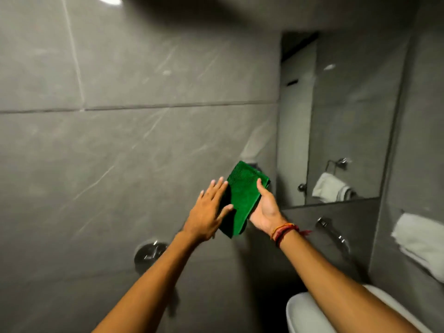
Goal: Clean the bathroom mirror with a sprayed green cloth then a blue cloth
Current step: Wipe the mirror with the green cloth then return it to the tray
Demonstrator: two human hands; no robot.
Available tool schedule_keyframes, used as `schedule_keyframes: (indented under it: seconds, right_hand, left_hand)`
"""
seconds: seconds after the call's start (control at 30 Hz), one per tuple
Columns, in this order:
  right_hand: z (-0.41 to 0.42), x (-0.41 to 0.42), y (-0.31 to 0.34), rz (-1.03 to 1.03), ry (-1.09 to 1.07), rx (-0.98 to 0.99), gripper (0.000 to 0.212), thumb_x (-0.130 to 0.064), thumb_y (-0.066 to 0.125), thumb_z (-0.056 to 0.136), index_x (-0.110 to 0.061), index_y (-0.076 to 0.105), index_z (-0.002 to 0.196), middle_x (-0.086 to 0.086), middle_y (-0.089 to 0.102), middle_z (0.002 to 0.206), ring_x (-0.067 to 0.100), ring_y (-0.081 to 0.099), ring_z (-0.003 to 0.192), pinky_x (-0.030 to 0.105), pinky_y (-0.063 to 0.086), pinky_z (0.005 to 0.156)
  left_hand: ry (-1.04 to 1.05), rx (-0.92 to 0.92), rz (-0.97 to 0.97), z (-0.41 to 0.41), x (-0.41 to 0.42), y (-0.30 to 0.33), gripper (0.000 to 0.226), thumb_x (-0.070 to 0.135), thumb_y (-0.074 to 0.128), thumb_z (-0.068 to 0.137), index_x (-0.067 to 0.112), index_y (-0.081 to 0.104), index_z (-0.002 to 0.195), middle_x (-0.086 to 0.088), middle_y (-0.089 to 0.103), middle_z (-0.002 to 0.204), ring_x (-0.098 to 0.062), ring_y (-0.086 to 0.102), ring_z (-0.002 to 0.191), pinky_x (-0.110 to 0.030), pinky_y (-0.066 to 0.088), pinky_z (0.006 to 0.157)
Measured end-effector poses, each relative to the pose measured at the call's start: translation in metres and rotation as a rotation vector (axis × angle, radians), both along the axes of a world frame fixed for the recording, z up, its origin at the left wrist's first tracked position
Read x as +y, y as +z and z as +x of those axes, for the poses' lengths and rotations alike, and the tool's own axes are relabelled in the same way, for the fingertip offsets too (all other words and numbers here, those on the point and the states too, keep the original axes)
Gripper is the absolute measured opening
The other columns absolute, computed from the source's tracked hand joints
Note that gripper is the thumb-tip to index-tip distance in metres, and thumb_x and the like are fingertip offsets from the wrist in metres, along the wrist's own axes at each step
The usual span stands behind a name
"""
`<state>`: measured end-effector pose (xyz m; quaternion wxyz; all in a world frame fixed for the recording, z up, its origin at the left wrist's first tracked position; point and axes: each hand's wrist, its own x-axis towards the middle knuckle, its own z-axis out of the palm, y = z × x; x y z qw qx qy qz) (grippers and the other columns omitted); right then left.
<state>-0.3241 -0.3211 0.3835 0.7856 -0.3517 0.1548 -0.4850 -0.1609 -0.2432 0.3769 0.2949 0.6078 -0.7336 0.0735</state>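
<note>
green cloth [242, 200] is held out in front of the tiled wall [120, 140], left of the mirror [341, 121] and not touching it. my read: it's being flattened or folded into a pad before it goes to the glass, hence both hands on it, away from the mirror.

right hand [264, 207] is palm up under the cloth's right edge, thumb laid over the top, fingers hidden behind the fabric. grip closed lightly on the cloth, more a cradle than a pinch.

left hand [211, 210] is flat and spread, fingers straight, palm side against the cloth's left edge. grip fully open, touching the cloth but holding nothing. likely smoothing or pressing it against the right palm.

the cloth's lower end hangs free below both hands.

no spray bottle or blue cloth in view. can't tell if the cloth is wet.

white towel [420, 243] hangs at far right; basin [302, 313] sits near, bottom right.
</note>
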Motion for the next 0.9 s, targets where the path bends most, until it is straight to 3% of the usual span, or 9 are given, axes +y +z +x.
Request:
schedule_keyframes:
  seconds: [0.1, 0.23, 0.4, 0.5, 0.63, 0.7, 0.77, 0.83, 0.9]
  right_hand:
    - [-0.048, -0.03, 0.056, -0.013, -0.153, -0.133, 0.061, -0.055, 0.039, 0.101, -0.008, 0.06, 0.133, 0.017, 0.065, 0.126, 0.035, 0.06, 0.116, 0.05, 0.046, 0.101]
    - [-0.117, -0.074, 0.12, -0.073, -0.365, -0.279, 0.062, -0.055, 0.039, 0.101, -0.012, 0.05, 0.144, 0.015, 0.058, 0.131, 0.032, 0.056, 0.114, 0.048, 0.038, 0.106]
    - [-0.196, -0.149, 0.19, -0.182, -0.569, -0.227, 0.072, -0.066, 0.037, 0.097, -0.026, 0.031, 0.157, 0.005, 0.033, 0.162, 0.028, 0.034, 0.147, 0.044, 0.031, 0.112]
    - [-0.211, -0.187, 0.217, -0.288, -0.676, -0.143, 0.068, -0.067, 0.035, 0.096, -0.039, 0.023, 0.157, 0.004, 0.033, 0.161, 0.032, 0.04, 0.143, 0.042, 0.037, 0.107]
    - [-0.199, -0.237, 0.246, -0.45, -0.902, 0.253, 0.073, -0.071, 0.033, 0.094, -0.029, 0.035, 0.153, 0.011, 0.048, 0.151, 0.033, 0.049, 0.136, 0.053, 0.036, 0.116]
    - [-0.176, -0.254, 0.251, -0.541, -1.046, 0.512, 0.078, -0.069, 0.027, 0.095, -0.026, 0.019, 0.16, 0.01, 0.022, 0.166, 0.032, 0.023, 0.152, 0.054, 0.015, 0.124]
    - [-0.153, -0.261, 0.243, -0.717, -1.217, 0.92, 0.082, -0.071, 0.011, 0.09, -0.03, -0.001, 0.161, 0.008, -0.009, 0.169, 0.031, -0.007, 0.157, 0.059, -0.005, 0.121]
    - [-0.137, -0.27, 0.228, -0.903, -1.335, 1.165, 0.079, -0.071, 0.007, 0.091, -0.035, -0.005, 0.16, 0.01, -0.017, 0.168, 0.033, -0.015, 0.155, 0.063, -0.009, 0.119]
    - [-0.125, -0.274, 0.207, -1.085, -1.364, 1.254, 0.071, -0.07, 0.007, 0.095, -0.041, -0.01, 0.158, 0.006, -0.018, 0.168, 0.031, -0.017, 0.155, 0.064, -0.011, 0.12]
  left_hand:
    - [0.007, 0.013, -0.096, -0.021, -0.038, 0.05, 0.071, 0.047, 0.041, 0.106, 0.023, 0.011, 0.166, 0.007, 0.0, 0.174, -0.014, -0.003, 0.162, -0.043, 0.006, 0.132]
    - [0.035, -0.11, -0.157, -0.051, -0.089, 0.113, 0.074, 0.052, 0.04, 0.104, 0.022, 0.011, 0.166, 0.005, 0.001, 0.174, -0.017, -0.002, 0.162, -0.046, 0.007, 0.131]
    - [0.139, -0.274, -0.272, -0.091, -0.158, 0.19, 0.077, 0.062, 0.03, 0.102, 0.025, 0.006, 0.166, 0.004, -0.001, 0.174, -0.018, -0.004, 0.161, -0.048, 0.004, 0.13]
    - [0.214, -0.262, -0.302, -0.099, -0.187, 0.219, 0.077, 0.062, 0.028, 0.103, 0.025, 0.003, 0.166, 0.003, -0.005, 0.174, -0.019, -0.005, 0.161, -0.05, 0.005, 0.131]
    - [0.275, -0.224, -0.374, -0.105, -0.214, 0.24, 0.075, 0.059, 0.029, 0.104, 0.025, 0.003, 0.165, 0.002, -0.006, 0.173, -0.021, -0.005, 0.161, -0.052, 0.006, 0.131]
    - [0.296, -0.234, -0.4, -0.105, -0.227, 0.243, 0.075, 0.059, 0.028, 0.103, 0.024, 0.005, 0.166, 0.001, -0.005, 0.173, -0.022, -0.004, 0.161, -0.052, 0.007, 0.131]
    - [0.315, -0.254, -0.428, -0.103, -0.235, 0.241, 0.074, 0.058, 0.026, 0.104, 0.023, 0.007, 0.166, 0.0, -0.005, 0.174, -0.022, -0.005, 0.161, -0.052, 0.007, 0.132]
    - [0.33, -0.267, -0.468, -0.1, -0.244, 0.237, 0.072, 0.059, 0.02, 0.104, 0.023, 0.005, 0.166, 0.001, -0.007, 0.173, -0.02, -0.009, 0.161, -0.051, 0.004, 0.132]
    - [0.337, -0.278, -0.513, -0.097, -0.251, 0.232, 0.071, 0.06, 0.013, 0.104, 0.026, 0.0, 0.165, 0.002, -0.011, 0.173, -0.02, -0.012, 0.16, -0.049, -0.001, 0.132]
